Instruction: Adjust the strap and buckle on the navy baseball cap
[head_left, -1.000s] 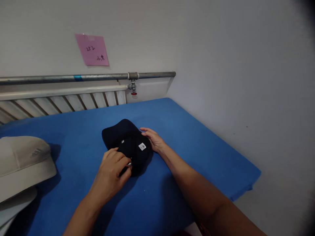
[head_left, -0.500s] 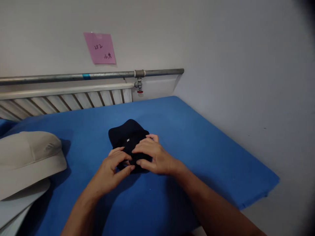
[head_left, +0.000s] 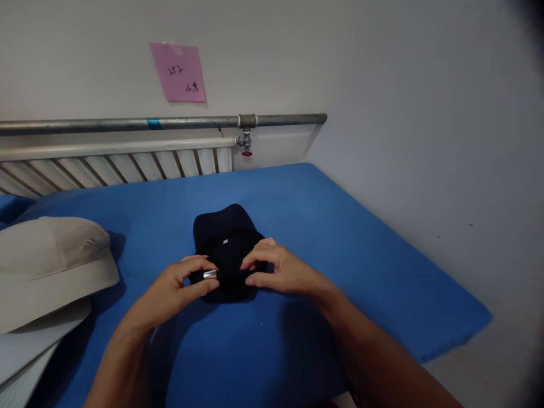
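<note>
The table (head_left: 365, 289), covered in blue, is bounded on its right by the wall (head_left: 425, 141) and along its far side by the white radiator (head_left: 104, 170), above which a metal pipe (head_left: 195, 122) is fixed. At the left, well apart from the hands, the table is taken up by a beige cap (head_left: 76, 255) stacked over a paler one (head_left: 51, 334); both are cut off by the view's edge. The dark cap (head_left: 223, 225) is laid mid-table, brim pointing away, its sides partly hidden by fingers. Its near band is pinched between thumb and fingers by the right hand (head_left: 287, 269) and, at the left end, by the left hand (head_left: 170, 289). A pink sheet (head_left: 181, 73) is stuck up above the pipe. A red-handled valve (head_left: 247, 141) is hung below it. Beside the left fingertips, a silver buckle (head_left: 209, 274) is seen.
</note>
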Demonstrator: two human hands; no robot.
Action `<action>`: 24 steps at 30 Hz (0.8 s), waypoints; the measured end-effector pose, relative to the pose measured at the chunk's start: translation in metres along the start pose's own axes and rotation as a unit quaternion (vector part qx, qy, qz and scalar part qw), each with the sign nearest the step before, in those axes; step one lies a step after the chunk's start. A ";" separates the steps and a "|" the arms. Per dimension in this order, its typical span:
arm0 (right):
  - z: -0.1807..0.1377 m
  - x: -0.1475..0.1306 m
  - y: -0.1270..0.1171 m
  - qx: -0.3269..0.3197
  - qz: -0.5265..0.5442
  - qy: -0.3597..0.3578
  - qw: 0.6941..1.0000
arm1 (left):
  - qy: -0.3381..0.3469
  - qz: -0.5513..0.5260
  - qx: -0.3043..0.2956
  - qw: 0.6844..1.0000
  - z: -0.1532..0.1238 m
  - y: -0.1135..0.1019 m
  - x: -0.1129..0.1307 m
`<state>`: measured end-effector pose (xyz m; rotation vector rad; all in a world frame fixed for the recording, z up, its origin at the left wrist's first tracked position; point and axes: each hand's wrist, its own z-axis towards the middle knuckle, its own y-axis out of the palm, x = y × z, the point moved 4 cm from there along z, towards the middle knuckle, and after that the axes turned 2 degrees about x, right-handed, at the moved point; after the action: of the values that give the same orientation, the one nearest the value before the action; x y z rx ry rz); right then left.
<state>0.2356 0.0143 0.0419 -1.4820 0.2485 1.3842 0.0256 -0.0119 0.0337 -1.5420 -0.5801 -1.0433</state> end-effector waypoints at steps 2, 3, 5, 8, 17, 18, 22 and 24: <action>0.000 0.005 -0.001 0.002 -0.001 0.028 1.000 | -0.007 -0.012 0.003 1.000 0.000 -0.002 -0.001; 0.000 0.008 -0.001 0.002 0.004 0.041 0.999 | -0.009 -0.019 0.003 1.000 0.001 -0.002 -0.001; 0.000 0.010 -0.002 0.006 0.015 0.056 0.998 | -0.014 -0.031 0.005 0.999 0.001 -0.002 -0.001; 0.000 0.010 -0.002 0.004 0.033 0.063 0.997 | -0.030 -0.038 0.002 0.999 0.002 0.000 -0.001; 0.001 0.012 -0.005 0.025 0.163 0.106 0.981 | -0.026 -0.021 -0.004 0.999 -0.001 -0.010 -0.015; 0.001 0.013 -0.005 0.028 0.176 0.109 0.978 | -0.027 -0.028 -0.003 0.999 -0.002 -0.011 -0.016; 0.000 0.015 -0.005 0.036 0.204 0.111 0.972 | -0.038 -0.083 0.018 0.996 -0.005 -0.015 -0.014; 0.000 0.014 -0.005 0.049 0.205 0.109 0.971 | -0.037 -0.109 0.027 0.993 -0.006 -0.015 -0.013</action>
<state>0.2441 0.0230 0.0326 -1.5552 0.7890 1.5028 0.0051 -0.0114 0.0303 -1.4982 -0.8375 -1.1274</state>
